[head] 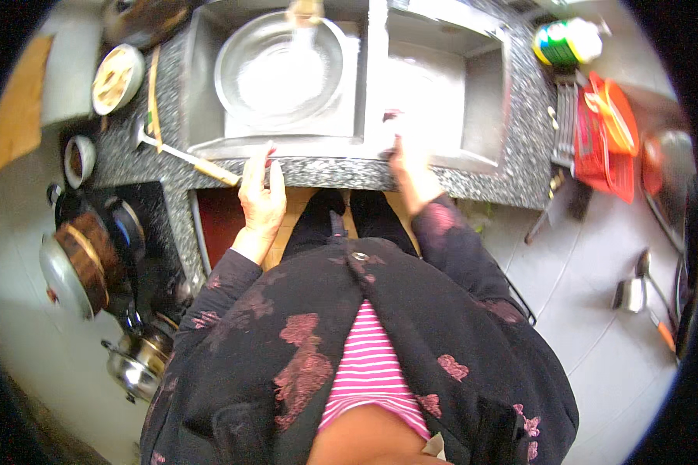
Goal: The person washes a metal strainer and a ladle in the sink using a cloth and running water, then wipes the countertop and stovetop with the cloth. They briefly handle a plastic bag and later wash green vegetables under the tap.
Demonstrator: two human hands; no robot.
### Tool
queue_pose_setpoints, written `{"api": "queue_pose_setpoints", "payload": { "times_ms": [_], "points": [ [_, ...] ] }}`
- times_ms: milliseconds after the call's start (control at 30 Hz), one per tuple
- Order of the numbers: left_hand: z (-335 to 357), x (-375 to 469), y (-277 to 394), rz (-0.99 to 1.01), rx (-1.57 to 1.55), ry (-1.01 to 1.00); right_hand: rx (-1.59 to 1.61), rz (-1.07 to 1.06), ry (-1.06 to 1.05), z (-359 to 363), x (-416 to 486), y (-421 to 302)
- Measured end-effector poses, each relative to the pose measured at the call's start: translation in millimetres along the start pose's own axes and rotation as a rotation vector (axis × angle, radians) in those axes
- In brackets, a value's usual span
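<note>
My left hand [262,195] is held at the front edge of the granite counter [326,172], its fingers apart with nothing between them. A skimmer or ladle with a wooden handle [215,170] lies just beside it. My right hand [414,168] reaches over the front rim of the right sink basin [485,110]. Blur and glare wash out its fingers, so whether it holds anything is unclear. In the left sink basin [200,87] sits a large round metal bowl [224,87]. The tap [305,13] is above that bowl, with what looks like water running down into it.
On the left are a bowl of pale food [116,78], a small bowl [80,161], bamboo tongs or sticks [154,99], and a black cooktop [157,232] with a lidded pot [72,273]. To the right stand a green-labelled bottle [564,43] and a red plastic basket [608,163].
</note>
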State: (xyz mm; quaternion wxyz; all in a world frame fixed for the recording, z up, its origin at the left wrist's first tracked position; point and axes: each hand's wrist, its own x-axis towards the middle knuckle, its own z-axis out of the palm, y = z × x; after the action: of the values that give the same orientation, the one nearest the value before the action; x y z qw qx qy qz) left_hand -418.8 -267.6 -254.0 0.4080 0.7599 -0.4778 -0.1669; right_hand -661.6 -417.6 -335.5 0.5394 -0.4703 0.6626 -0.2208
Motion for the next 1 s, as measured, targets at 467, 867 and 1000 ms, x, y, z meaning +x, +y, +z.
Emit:
{"api": "queue_pose_setpoints", "payload": {
  "times_ms": [467, 867, 1000],
  "points": [
    [-49.7, -31.5, -98.8, -0.552, 0.226, 0.372, -0.96, -1.038, -0.145, -2.3, -8.3, -2.9],
    [-42.8, 23.6, -106.7, -0.785, 0.332, 0.27, -0.409, -0.327, -0.306, -27.9, -15.4, -61.6],
    [-34.8, 37.1, -113.2, -0.879, 0.053, 0.428, -0.891, -1.255, -0.693, 34.4, -47.0, -26.2]
  ]
}}
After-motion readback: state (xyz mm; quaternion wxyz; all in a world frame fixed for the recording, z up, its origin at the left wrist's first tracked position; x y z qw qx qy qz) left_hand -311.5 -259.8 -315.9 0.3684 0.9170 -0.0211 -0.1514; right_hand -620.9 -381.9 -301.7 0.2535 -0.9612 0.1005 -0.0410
